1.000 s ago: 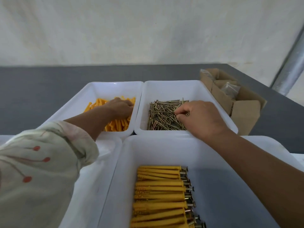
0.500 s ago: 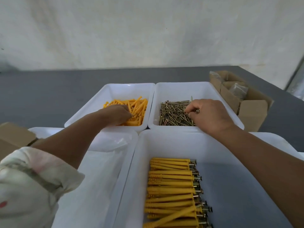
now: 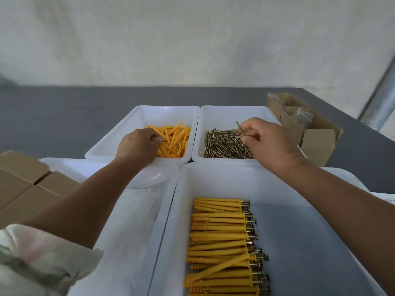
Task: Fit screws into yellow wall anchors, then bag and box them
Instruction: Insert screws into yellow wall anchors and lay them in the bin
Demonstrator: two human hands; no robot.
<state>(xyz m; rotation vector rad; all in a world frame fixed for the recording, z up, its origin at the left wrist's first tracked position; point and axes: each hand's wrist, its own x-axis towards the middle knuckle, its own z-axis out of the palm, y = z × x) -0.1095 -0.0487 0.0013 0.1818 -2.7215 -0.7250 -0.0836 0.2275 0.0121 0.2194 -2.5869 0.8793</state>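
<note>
While the right hand (image 3: 268, 141) pinches one screw (image 3: 239, 127) between thumb and fingertips, raised just above the screw pile (image 3: 222, 146) in the far right tray (image 3: 230, 116), the left hand (image 3: 139, 144) lies with fingers curled among the loose yellow anchors (image 3: 176, 138) in the far left tray (image 3: 162, 114); whether it grips one cannot be told. Nearer, a third tray (image 3: 224, 167) holds fitted anchors (image 3: 218, 236) in a row, screw heads to the right. Open cardboard boxes (image 3: 318, 144) stand on the grey bench (image 3: 64, 120) beside the screw tray
</note>
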